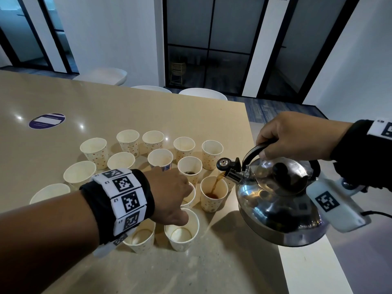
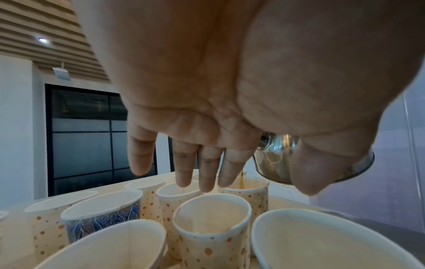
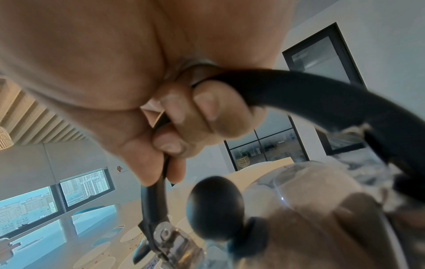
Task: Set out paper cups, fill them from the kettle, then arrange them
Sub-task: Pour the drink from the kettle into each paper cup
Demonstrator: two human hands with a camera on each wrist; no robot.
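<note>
Pouring from kettle (image 1: 277, 200), gripped by right hand (image 1: 294, 137), into cup (image 1: 213, 193) at three o'clock of open, hovering left hand (image 1: 169, 195). Barely started: only two cups showed liquid; filling and arranging remained.

White walls (image 1: 118, 28), dark-framed glass doors (image 1: 212, 39) (slatted ceiling (image 2: 34, 27))

Left hand (image 1: 169, 194), lower centre, reaches forward palm down, fingers (image 2: 208, 174) straight and relaxed. Right hand (image 1: 290, 134), at right, fist curled tight, knuckles up.
</note>
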